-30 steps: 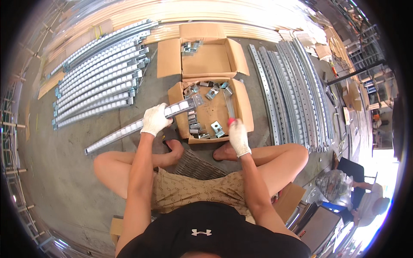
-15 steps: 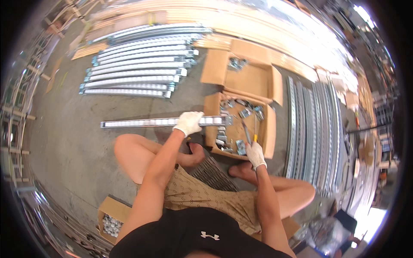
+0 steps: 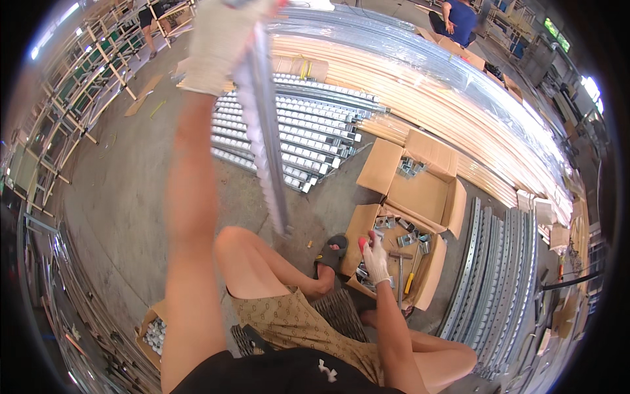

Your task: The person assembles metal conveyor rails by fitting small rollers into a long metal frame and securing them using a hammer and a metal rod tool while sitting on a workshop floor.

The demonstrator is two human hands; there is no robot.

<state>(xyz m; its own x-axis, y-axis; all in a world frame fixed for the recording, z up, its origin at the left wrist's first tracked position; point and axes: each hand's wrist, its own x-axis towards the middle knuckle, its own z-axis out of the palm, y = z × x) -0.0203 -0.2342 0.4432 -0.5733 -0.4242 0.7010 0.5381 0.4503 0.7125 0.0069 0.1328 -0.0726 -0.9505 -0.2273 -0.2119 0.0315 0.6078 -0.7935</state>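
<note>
My left hand [image 3: 213, 49], in a white glove, is raised high and blurred, with its fingers wrapped round a roller rail [image 3: 266, 138]. This metal rail with white rollers hangs steeply tilted, its lower end above the floor near my left knee. My right hand [image 3: 376, 261], gloved with red fingertips, hovers over the near cardboard box [image 3: 431, 279]. Its fingers are apart, and I see nothing held in them. Beside it in the box lie a hammer [image 3: 400, 256], a yellow-handled tool [image 3: 410, 282] and several metal brackets [image 3: 407, 239].
Rows of similar roller rails [image 3: 305, 138] lie on the floor ahead. A second open box [image 3: 380, 165] with brackets adjoins the near one. Bare metal channels [image 3: 489, 282] lie at right, long wrapped bundles [image 3: 420, 85] behind. A box of rollers [image 3: 155, 335] stands at left. Another person [image 3: 459, 23] is far off.
My left hand has lifted the rail from nearly level to steeply tilted. My right hand has let go of the tool and moved up over the box. The view has tilted farther ahead.
</note>
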